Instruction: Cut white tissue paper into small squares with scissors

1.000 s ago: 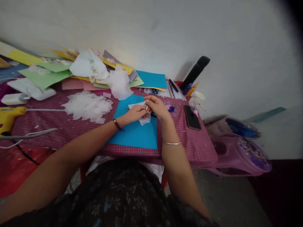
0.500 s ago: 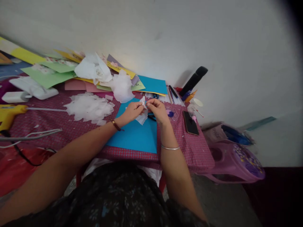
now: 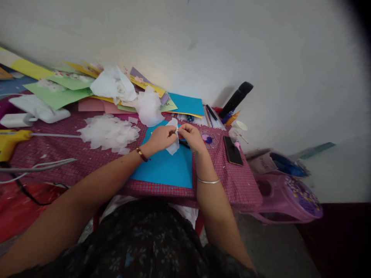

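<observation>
Thin white paper [image 3: 174,149] is held up between two hands, over the far part of a blue sheet. Largest in the scene is the table [image 3: 232,185], its checked cloth running left and right beyond the work. Centred on its near side, the blue sheet [image 3: 166,170] lies flat under the hands, probably to give a smooth surface where pale scraps show up well. To its left spreads a pile of white pieces [image 3: 107,133], close enough, it seems, for an easy reach. Farther left sits a yellow glue gun [image 3: 10,143], apart from the paper, perhaps to keep it out of the way. The left hand [image 3: 162,138] pinches the paper narrowly at its middle, so its ends stand free above and below. The right hand [image 3: 193,138] meets it there, thumb and fingertips drawn together on the paper; such light grips likely suit flimsy stuff. Right of the hands lies a phone [image 3: 232,150]. Smallest, a dark tool [image 3: 184,144] rests by the right hand, too hidden to identify.
</observation>
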Demonstrator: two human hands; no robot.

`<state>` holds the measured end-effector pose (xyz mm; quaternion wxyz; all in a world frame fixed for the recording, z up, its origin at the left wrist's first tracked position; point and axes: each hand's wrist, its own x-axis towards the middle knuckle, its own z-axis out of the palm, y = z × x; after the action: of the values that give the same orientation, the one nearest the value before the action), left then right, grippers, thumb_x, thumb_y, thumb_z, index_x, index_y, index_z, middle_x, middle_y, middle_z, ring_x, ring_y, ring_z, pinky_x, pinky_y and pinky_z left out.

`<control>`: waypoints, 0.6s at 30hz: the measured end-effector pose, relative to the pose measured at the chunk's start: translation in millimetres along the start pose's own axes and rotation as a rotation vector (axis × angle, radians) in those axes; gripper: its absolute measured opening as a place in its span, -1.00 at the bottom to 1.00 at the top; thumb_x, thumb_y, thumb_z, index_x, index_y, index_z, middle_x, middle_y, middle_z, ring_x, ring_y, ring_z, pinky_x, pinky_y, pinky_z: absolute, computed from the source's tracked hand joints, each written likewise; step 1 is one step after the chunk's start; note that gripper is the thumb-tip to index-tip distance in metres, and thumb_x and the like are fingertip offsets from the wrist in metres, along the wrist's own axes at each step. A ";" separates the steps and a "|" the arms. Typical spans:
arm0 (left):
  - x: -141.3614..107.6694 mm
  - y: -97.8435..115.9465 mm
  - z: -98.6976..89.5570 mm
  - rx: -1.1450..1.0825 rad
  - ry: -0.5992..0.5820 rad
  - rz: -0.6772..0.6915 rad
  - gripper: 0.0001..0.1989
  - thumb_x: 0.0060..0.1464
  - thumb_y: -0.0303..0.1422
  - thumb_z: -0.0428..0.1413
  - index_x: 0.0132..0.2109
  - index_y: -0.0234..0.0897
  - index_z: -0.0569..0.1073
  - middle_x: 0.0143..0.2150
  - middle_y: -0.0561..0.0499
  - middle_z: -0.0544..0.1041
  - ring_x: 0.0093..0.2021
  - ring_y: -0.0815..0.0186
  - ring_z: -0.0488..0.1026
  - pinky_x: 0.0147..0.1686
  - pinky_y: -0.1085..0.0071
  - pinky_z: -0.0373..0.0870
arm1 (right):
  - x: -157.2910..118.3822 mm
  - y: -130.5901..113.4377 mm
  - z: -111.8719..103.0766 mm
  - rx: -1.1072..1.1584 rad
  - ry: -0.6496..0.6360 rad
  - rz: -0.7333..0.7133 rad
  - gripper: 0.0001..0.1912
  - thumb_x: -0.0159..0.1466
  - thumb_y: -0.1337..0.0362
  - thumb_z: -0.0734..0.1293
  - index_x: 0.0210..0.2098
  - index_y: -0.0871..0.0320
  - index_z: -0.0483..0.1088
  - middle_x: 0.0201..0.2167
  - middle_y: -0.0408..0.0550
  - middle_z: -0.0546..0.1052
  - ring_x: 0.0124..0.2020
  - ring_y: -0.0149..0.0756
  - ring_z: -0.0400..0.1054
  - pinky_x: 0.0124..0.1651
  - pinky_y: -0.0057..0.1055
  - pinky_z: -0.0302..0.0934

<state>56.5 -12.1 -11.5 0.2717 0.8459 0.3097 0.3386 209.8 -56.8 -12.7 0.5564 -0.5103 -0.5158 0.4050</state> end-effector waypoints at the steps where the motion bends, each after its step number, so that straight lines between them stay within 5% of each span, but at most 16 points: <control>1: 1.7 -0.5 -0.5 -0.131 0.020 -0.054 -0.88 0.01 -0.46 0.01 -0.48 -0.26 0.33 -0.56 0.09 0.32 -0.50 0.34 0.27 -0.47 0.40 0.10 | 0.1 -0.3 -0.4 0.007 0.002 0.003 -0.82 0.09 0.19 0.39 -0.50 0.11 0.33 -0.57 -0.25 0.37 -0.51 -0.44 0.23 -0.39 -0.46 0.16; 7: 5.3 -0.3 -3.7 -0.863 -0.037 -0.296 -0.87 -0.02 -0.44 0.11 -0.48 -0.28 0.33 -0.59 0.13 0.33 -0.63 0.48 0.24 -0.58 0.49 0.14 | -2.4 -4.1 -1.0 0.064 -0.048 0.045 -0.81 0.09 0.16 0.42 -0.48 0.10 0.35 -0.55 -0.24 0.42 -0.50 -0.44 0.29 -0.34 -0.45 0.25; 12: 2.9 -1.9 -0.5 -0.898 -0.164 -0.349 -0.88 -0.04 -0.46 0.16 -0.49 -0.29 0.38 -0.57 0.09 0.40 -0.63 0.49 0.28 -0.60 0.51 0.18 | -4.3 -5.0 -2.8 0.093 -0.091 0.084 -0.82 0.08 0.17 0.43 -0.46 0.11 0.39 -0.55 -0.23 0.48 -0.50 -0.45 0.33 -0.36 -0.47 0.26; 18: 3.3 -4.8 0.1 -0.885 -0.175 -0.380 -0.88 -0.02 -0.43 0.19 -0.48 -0.30 0.43 -0.59 0.07 0.41 -0.61 0.47 0.30 -0.57 0.49 0.21 | -3.8 -2.6 -6.1 0.109 -0.124 0.112 -0.82 0.09 0.16 0.44 -0.47 0.11 0.43 -0.54 -0.20 0.51 -0.50 -0.43 0.36 -0.35 -0.46 0.30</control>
<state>56.8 -6.7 -13.4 0.6873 0.6030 0.2610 0.3096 215.1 -61.9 -10.5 0.5267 -0.4813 -0.4971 0.4937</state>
